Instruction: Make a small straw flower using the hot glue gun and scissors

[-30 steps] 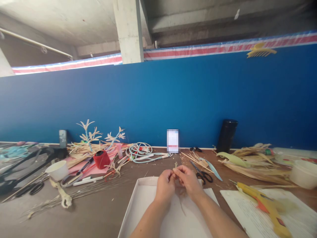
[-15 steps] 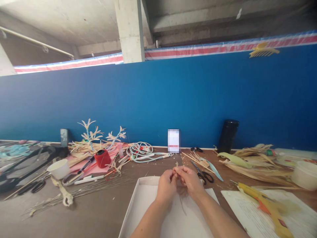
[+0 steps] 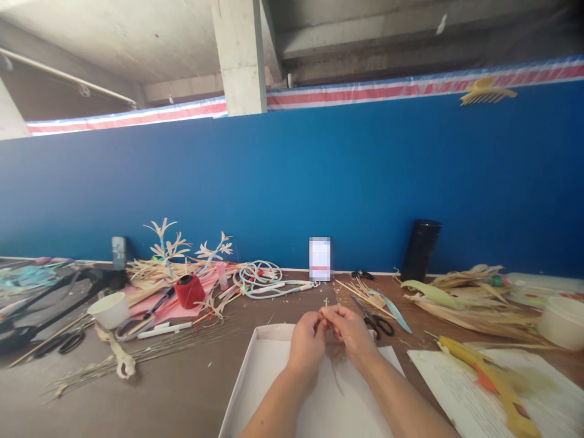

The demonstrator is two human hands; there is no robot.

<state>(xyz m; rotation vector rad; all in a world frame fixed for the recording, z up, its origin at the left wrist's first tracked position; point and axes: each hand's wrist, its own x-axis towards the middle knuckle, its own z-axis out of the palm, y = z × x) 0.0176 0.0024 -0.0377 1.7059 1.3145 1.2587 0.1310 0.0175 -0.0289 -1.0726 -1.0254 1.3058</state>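
My left hand [image 3: 308,338] and my right hand [image 3: 350,333] meet over the back part of a shallow white box [image 3: 269,389]. Both are closed, their fingertips pinched together on a thin stem [image 3: 336,378]. A small pale tip of it pokes up above the fingers, and a thin brownish length hangs down below them into the box. My fingers cover the middle of the stem. To the right of my right hand lie black-handled scissors [image 3: 383,325], with thin pale sticks [image 3: 360,292] and a light blue strip [image 3: 398,311] close by.
A yellow glue gun [image 3: 490,374] rests on a printed sheet [image 3: 433,371] at right, near dried husks [image 3: 474,307] and a black cylinder [image 3: 420,250]. A phone [image 3: 320,261] leans against the blue partition [image 3: 292,182]. Red thread [image 3: 189,293], a white cup [image 3: 108,311] and wires [image 3: 150,356] are at left.
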